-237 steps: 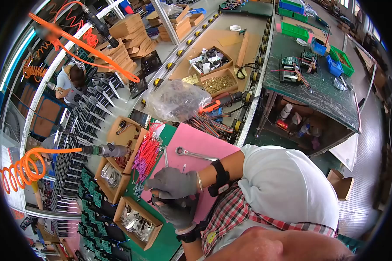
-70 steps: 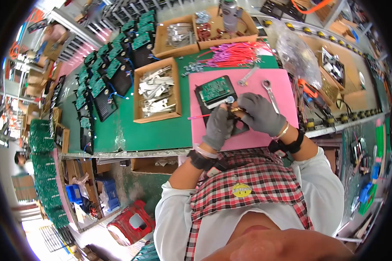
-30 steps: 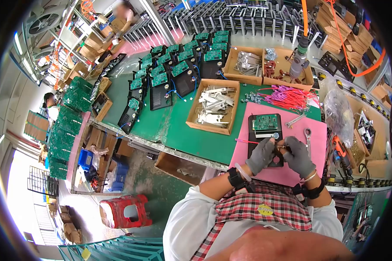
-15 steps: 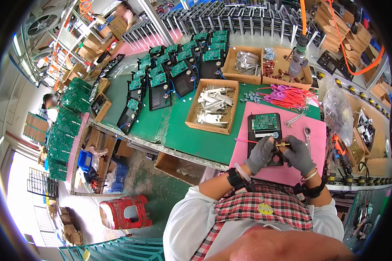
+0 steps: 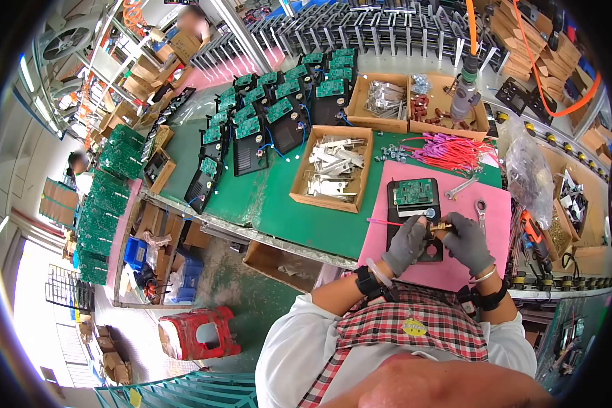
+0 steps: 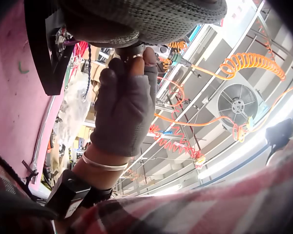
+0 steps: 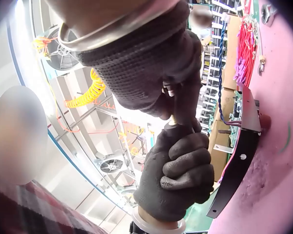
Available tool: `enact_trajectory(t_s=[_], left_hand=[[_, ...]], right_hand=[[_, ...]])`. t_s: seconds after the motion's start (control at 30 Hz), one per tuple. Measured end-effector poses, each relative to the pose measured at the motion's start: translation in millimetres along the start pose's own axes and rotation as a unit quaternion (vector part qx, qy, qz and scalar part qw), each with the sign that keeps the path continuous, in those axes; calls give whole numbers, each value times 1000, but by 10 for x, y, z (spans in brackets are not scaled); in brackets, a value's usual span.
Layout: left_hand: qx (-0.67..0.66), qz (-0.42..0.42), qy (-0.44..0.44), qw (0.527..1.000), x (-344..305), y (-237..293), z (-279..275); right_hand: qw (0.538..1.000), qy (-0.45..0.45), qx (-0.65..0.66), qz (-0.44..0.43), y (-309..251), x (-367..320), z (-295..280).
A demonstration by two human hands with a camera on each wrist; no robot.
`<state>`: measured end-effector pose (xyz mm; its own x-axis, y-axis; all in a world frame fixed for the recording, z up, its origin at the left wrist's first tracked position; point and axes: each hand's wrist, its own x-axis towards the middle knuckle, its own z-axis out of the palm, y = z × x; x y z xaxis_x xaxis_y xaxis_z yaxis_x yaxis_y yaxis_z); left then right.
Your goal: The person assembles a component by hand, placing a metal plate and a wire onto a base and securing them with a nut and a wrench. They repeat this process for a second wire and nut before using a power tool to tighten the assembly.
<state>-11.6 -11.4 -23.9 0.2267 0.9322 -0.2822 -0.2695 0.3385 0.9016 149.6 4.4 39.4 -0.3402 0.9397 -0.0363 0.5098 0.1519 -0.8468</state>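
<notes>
In the head view both gloved hands meet over a black panel (image 5: 396,236) lying on the pink mat (image 5: 479,268). My left hand (image 5: 408,243) pinches one end of a small brass-coloured threaded fitting (image 5: 440,226), and my right hand (image 5: 466,245) grips its other end. Fingers cover much of the fitting in both wrist views. A green circuit board (image 5: 413,192) sits on the panel's far part. Beside the left fingertips is a round silver part (image 5: 430,213), and a pink wire (image 5: 384,222) sticks out leftward.
Beyond the mat lie pink-red wires (image 5: 449,151) and a box of metal brackets (image 5: 333,165). Right of the hands are a ratchet wrench (image 5: 481,212) and an orange-black power tool (image 5: 534,238). Several panels with boards (image 5: 289,129) stand left. An air screwdriver (image 5: 464,98) hangs behind.
The head view has swung from the right side of the bench towards its left. Over the last second the fingers shifted slightly, and more of the brass fitting shows between them. The panel stays put.
</notes>
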Motion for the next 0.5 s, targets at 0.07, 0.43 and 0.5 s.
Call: enact_trajectory(t_s=[0.07,0.43,0.5], left_hand=[[-1,18,17,1000,-12,7,39],[-34,-22,10,999,17,-98,0],[-9,-23,-7,1000,5,-29,-10]], right_hand=[[999,-30,-3,35,-156,-22,-22],[999,33,-22,-29,59,40,62],[999,-3,-44,23,7,8,0]])
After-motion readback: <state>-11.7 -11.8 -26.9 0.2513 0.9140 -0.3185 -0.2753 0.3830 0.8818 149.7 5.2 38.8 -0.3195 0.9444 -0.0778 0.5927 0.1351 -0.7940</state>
